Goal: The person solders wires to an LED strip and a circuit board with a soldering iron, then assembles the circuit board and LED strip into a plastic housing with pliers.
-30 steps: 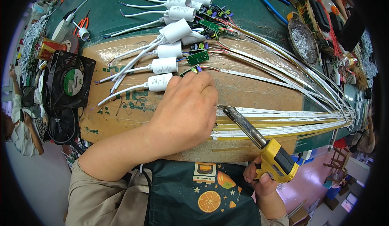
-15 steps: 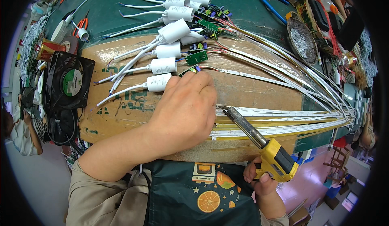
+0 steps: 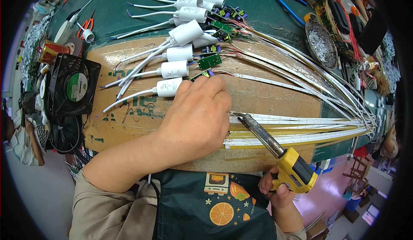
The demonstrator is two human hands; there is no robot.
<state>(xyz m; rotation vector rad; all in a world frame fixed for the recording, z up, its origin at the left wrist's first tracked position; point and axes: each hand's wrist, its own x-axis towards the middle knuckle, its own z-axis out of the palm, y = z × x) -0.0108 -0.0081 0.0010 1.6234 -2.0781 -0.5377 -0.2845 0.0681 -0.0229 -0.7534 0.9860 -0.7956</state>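
My left hand (image 3: 193, 117) is closed, knuckles up, over the near end of a small green circuit board (image 3: 202, 75); its fingertips are hidden beneath it. Right beside that hand lies a white cylindrical lamp cap (image 3: 169, 87) with a white cable. A white LED strip (image 3: 266, 81) runs rightward from the board on thin wires. My right hand (image 3: 277, 188) grips a yellow and black soldering gun (image 3: 296, 171), fingers round its handle. The dark tip of the gun points up and left, just right of my left hand, over a bundle of LED strips (image 3: 297, 136).
More lamp caps (image 3: 185, 32) with boards lie in a row farther back. A black fan (image 3: 74, 86) stands at the left on the brown cardboard (image 3: 116, 130). Blue-handled pliers (image 3: 290, 10) and a dish of grey bits (image 3: 320, 44) are at the back right. Other people (image 3: 26, 141) are at the edges.
Hardly anything differs. The soldering gun and my left hand have shifted very slightly to the right, with the board and caps beside them.
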